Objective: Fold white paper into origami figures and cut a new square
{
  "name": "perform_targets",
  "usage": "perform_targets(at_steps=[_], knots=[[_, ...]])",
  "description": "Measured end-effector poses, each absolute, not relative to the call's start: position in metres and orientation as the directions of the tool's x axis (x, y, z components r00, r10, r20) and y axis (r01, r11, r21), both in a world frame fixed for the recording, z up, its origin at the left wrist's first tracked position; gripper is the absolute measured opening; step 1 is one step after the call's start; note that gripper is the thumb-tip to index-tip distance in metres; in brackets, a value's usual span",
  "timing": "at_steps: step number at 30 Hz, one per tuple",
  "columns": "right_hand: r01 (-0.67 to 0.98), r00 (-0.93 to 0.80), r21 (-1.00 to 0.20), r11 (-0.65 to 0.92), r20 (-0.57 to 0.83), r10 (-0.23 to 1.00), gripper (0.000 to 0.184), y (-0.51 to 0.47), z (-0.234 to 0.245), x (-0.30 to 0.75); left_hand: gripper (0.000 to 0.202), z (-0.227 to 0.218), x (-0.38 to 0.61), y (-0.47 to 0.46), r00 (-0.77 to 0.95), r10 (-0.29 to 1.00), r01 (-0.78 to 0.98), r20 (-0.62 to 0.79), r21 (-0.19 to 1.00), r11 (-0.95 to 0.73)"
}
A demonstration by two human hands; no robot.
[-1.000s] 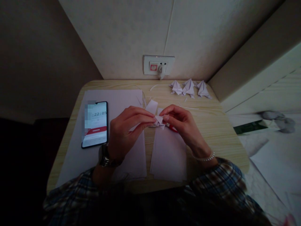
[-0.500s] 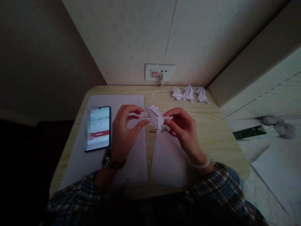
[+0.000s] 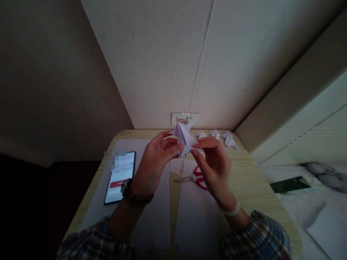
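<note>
A white folded paper figure (image 3: pixel 184 136), pointed at the top with flaps at its sides, is held up above the table between both hands. My left hand (image 3: pixel 155 162) grips its left side, thumb across the front and fingers behind. On the other side, my right hand (image 3: pixel 215 162) pinches a lower right flap between thumb and fingers. Below the hands, red-handled scissors (image 3: pixel 193 178) lie partly over a stack of white paper (image 3: pixel 196 213). Three similar folded paper figures (image 3: pixel 215 135) stand in a row at the table's back right.
A phone (image 3: pixel 120 177) showing a timer lies on large white sheets (image 3: pixel 151 224) at the left of the wooden table (image 3: pixel 244 187). Behind the table, a wall socket (image 3: pixel 176 118) holds a plug. At right, a green item (image 3: pixel 290 184) lies on a lower pale surface.
Both hands have raised the paper figure off the tabletop and turned it more upright. The scissors show more fully beneath. The camera view has tilted up.
</note>
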State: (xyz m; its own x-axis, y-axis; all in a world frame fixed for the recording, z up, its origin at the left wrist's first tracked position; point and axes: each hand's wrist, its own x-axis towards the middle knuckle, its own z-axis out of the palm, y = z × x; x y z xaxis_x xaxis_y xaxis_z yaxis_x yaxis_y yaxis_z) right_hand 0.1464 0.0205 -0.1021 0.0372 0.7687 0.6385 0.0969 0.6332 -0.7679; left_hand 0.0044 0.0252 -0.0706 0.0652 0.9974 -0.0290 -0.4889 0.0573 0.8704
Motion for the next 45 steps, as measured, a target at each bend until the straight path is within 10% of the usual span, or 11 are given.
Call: perform_targets(at_steps=[21,45], knots=[[0.458,-0.252,-0.670,0.584,0.533,0.808,0.008,0.050,-0.139,0.151,0.035,-0.134,-0.003,0.054,-0.097,0.972,-0.408,-0.214,0.899,0.157],[0.442,-0.451,-0.523,0.729,0.573,0.685,0.015,0.051,-0.150,0.161,0.018,-0.143,-0.013,0.049,-0.012,0.939,-0.420,-0.344,0.854,0.308]])
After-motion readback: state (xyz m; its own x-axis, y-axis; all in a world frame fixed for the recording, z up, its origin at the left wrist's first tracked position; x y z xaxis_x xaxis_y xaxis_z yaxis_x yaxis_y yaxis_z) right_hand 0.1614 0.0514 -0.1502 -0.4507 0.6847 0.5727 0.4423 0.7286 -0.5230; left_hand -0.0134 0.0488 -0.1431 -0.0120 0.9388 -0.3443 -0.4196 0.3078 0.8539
